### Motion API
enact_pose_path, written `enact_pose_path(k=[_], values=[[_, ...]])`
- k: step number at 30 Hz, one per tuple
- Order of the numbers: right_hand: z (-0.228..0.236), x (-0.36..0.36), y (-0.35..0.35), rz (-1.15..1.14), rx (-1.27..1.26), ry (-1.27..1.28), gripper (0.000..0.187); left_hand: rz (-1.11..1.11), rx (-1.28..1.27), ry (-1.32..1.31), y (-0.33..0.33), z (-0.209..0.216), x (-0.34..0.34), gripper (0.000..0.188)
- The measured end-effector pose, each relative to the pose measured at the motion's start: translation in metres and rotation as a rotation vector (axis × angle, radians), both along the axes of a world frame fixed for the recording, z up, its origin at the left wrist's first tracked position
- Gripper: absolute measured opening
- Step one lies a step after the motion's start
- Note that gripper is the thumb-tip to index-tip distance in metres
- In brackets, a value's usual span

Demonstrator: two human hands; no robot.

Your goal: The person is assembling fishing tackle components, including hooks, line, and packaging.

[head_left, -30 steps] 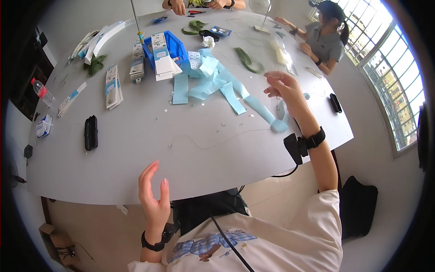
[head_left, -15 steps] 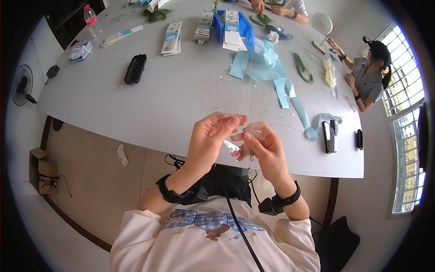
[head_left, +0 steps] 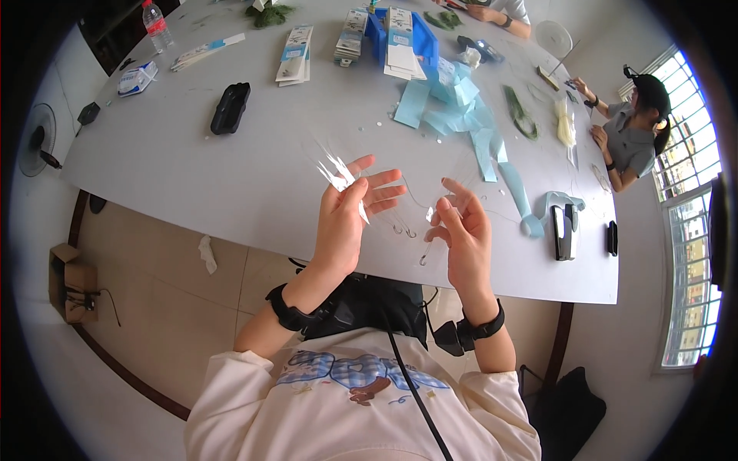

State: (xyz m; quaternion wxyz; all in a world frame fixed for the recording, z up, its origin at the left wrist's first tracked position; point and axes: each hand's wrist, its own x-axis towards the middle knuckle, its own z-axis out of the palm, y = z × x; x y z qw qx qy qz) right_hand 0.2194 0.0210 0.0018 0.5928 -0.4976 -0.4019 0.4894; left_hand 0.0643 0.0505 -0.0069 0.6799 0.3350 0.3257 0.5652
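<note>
Above the near table edge, my left hand [head_left: 343, 223] pins a shiny clear plastic sleeve [head_left: 336, 174] between thumb and palm, its other fingers stretched apart. My right hand [head_left: 467, 234] is a little to the right, thumb and fingers pinched on a thin fishing line with a clear plastic piece by the fingertips. Between the hands dangle small fish hooks [head_left: 410, 233]; another hook [head_left: 423, 260] hangs just below my right fingertips. The transparent line is hard to trace.
Light blue strips [head_left: 483, 138] trail across the table toward a stapler [head_left: 565, 232] at right. A black tray [head_left: 231, 109] lies at left. Farther back are printed cards [head_left: 295, 55], a blue bin [head_left: 432, 52] and green line bundles [head_left: 520, 113]. A co-worker [head_left: 634, 134] sits at right.
My hands have moved apart. The left has turned and spread its fingers, with the shiny sleeve now up by its thumb. The hooks show in the gap.
</note>
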Motion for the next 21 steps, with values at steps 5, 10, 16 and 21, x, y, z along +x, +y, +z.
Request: enact_pose_path(k=[5,10,16,21], values=[[-0.004,0.007,0.003,0.063,-0.01,-0.029,0.021,-0.15,-0.096,-0.069,0.003,-0.001,0.007,0.037],[-0.011,0.001,0.007,0.05,-0.023,-0.165,0.018,-0.273,-0.187,-0.251,0.003,-0.004,0.021,0.037],[-0.01,-0.001,0.007,0.044,-0.021,-0.152,0.018,-0.188,-0.034,-0.084,0.002,-0.01,0.027,0.03],[-0.011,0.007,0.005,-0.137,0.159,-0.418,0.014,-0.25,-0.115,-0.081,0.003,-0.01,0.019,0.027]])
